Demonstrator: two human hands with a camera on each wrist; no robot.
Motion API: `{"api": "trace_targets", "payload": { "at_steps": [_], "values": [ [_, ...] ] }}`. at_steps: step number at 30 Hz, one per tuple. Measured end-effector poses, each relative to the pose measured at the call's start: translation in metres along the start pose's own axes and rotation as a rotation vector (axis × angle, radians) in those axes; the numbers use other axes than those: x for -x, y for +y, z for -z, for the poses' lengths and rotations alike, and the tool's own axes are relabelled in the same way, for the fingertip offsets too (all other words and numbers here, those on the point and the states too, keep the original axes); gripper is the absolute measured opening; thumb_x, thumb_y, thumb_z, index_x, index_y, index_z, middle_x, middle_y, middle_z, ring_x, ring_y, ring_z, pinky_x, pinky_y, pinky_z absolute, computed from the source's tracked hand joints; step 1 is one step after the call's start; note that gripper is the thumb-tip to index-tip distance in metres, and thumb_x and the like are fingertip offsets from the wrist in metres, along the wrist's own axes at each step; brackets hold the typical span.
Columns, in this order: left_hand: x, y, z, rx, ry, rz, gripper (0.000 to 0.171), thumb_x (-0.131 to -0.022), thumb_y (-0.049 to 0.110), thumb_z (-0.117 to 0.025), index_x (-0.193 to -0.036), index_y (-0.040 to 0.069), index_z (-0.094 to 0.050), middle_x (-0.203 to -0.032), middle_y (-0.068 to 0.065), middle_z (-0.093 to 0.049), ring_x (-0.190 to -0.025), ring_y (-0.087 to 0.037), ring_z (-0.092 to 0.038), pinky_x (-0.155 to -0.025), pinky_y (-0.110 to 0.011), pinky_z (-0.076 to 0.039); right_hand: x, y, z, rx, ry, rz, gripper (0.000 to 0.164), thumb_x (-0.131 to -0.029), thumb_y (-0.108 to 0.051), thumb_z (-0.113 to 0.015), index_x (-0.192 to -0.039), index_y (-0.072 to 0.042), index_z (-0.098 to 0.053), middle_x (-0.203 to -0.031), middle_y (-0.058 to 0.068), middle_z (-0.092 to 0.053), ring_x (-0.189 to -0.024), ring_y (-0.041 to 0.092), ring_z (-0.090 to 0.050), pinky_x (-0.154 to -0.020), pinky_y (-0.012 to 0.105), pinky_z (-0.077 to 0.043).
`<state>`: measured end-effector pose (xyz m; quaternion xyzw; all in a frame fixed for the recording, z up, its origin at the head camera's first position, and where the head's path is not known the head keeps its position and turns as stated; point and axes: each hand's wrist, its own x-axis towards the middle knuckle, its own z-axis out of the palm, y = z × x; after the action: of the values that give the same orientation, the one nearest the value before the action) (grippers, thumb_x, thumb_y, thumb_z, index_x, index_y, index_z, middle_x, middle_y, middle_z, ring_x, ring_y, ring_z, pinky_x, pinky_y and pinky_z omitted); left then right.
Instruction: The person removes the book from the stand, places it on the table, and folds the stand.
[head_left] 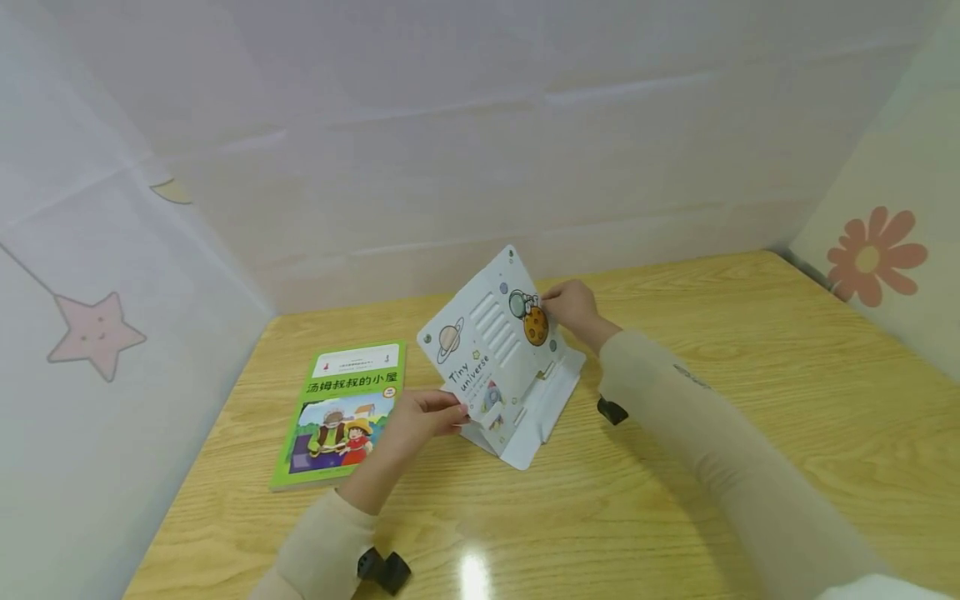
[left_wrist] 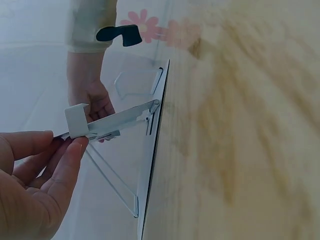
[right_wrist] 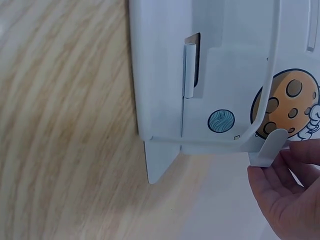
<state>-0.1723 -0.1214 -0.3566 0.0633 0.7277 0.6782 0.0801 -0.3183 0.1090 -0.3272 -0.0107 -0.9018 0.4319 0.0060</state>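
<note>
A white metal book stand [head_left: 480, 325] with "Tiny universe" lettering, planets and an astronaut stands on the wooden table, its panel tilted up from the flat base. My left hand [head_left: 420, 421] pinches the panel's lower left edge. In the left wrist view, thumb and fingertips grip beside a bent white tab [left_wrist: 76, 120], and thin wire supports [left_wrist: 112, 172] show behind the panel. On the opposite edge, next to the astronaut, my right hand [head_left: 573, 308] pinches the panel. The right wrist view has its fingers at another curved white tab [right_wrist: 272, 146].
A green-bordered picture book [head_left: 341, 442] lies flat left of the stand, partly behind my left hand. The wooden table [head_left: 712, 333] extends to the right. Pale cloth walls [head_left: 525, 167] enclose its back and sides. A black wrist device [head_left: 384, 571] sits at my left sleeve.
</note>
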Motion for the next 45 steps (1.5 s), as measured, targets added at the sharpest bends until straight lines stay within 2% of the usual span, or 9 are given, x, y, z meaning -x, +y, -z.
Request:
{"api": "trace_targets", "payload": {
  "at_steps": [7,14,21,27,31,40,45],
  "values": [
    [0.005,0.001,-0.006,-0.007,0.001,-0.001,0.019,-0.077,0.001,-0.060,-0.090,-0.013,-0.060,-0.086,-0.016,-0.062,-0.073,-0.020,-0.059,-0.070,-0.033,-0.049,-0.002,-0.003,-0.002,0.033,-0.039,0.023,0.022,-0.081,-0.007,-0.053,-0.098,0.005,-0.062,-0.106,0.019,-0.056,-0.098,0.030,-0.049,-0.077,0.036,-0.044],
    [0.007,0.002,-0.013,-0.046,-0.023,-0.022,0.020,-0.078,0.003,-0.061,-0.092,-0.011,-0.061,-0.090,-0.015,-0.061,-0.075,-0.018,-0.058,-0.069,-0.032,-0.049,-0.003,-0.010,-0.005,0.112,-0.064,0.058,0.024,-0.082,-0.010,-0.053,-0.099,0.004,-0.062,-0.105,0.018,-0.057,-0.096,0.029,-0.051,-0.075,0.034,-0.045],
    [0.010,0.002,-0.022,-0.061,-0.035,-0.047,0.021,-0.077,0.004,-0.063,-0.091,-0.011,-0.062,-0.093,-0.016,-0.061,-0.078,-0.017,-0.058,-0.068,-0.031,-0.049,-0.002,-0.017,-0.010,0.106,-0.091,0.068,0.024,-0.083,-0.008,-0.051,-0.101,0.005,-0.060,-0.105,0.019,-0.056,-0.094,0.028,-0.052,-0.074,0.032,-0.046],
    [0.017,0.002,-0.035,-0.096,0.055,-0.104,0.018,-0.074,0.003,-0.063,-0.086,-0.010,-0.064,-0.081,-0.014,-0.063,-0.069,-0.013,-0.058,-0.063,-0.029,-0.049,-0.003,-0.020,-0.015,0.128,-0.106,0.084,0.025,-0.084,-0.009,-0.050,-0.103,0.004,-0.060,-0.107,0.018,-0.056,-0.097,0.028,-0.051,-0.077,0.033,-0.045],
    [0.020,0.004,-0.044,-0.106,0.114,-0.105,0.017,-0.073,0.003,-0.064,-0.085,-0.010,-0.064,-0.078,-0.013,-0.063,-0.065,-0.014,-0.058,-0.061,-0.026,-0.049,-0.004,-0.022,-0.017,0.122,-0.115,0.094,0.026,-0.084,-0.010,-0.050,-0.104,0.005,-0.059,-0.109,0.018,-0.055,-0.100,0.029,-0.049,-0.078,0.034,-0.044],
    [0.021,0.004,-0.058,-0.098,0.183,-0.128,0.015,-0.072,0.000,-0.064,-0.084,-0.009,-0.065,-0.078,-0.015,-0.064,-0.067,-0.015,-0.059,-0.059,-0.024,-0.048,-0.009,-0.024,-0.023,0.062,-0.136,0.098,0.025,-0.084,-0.008,-0.050,-0.102,0.005,-0.060,-0.108,0.017,-0.055,-0.098,0.027,-0.049,-0.079,0.033,-0.044],
    [0.020,0.002,-0.063,-0.092,0.205,-0.132,0.014,-0.072,0.002,-0.065,-0.083,-0.008,-0.065,-0.077,-0.012,-0.064,-0.064,-0.012,-0.058,-0.057,-0.022,-0.047,-0.010,-0.028,-0.025,0.092,-0.122,0.136,0.025,-0.081,-0.007,-0.050,-0.101,0.005,-0.061,-0.106,0.017,-0.056,-0.100,0.028,-0.048,-0.081,0.035,-0.042]
  ]
}}
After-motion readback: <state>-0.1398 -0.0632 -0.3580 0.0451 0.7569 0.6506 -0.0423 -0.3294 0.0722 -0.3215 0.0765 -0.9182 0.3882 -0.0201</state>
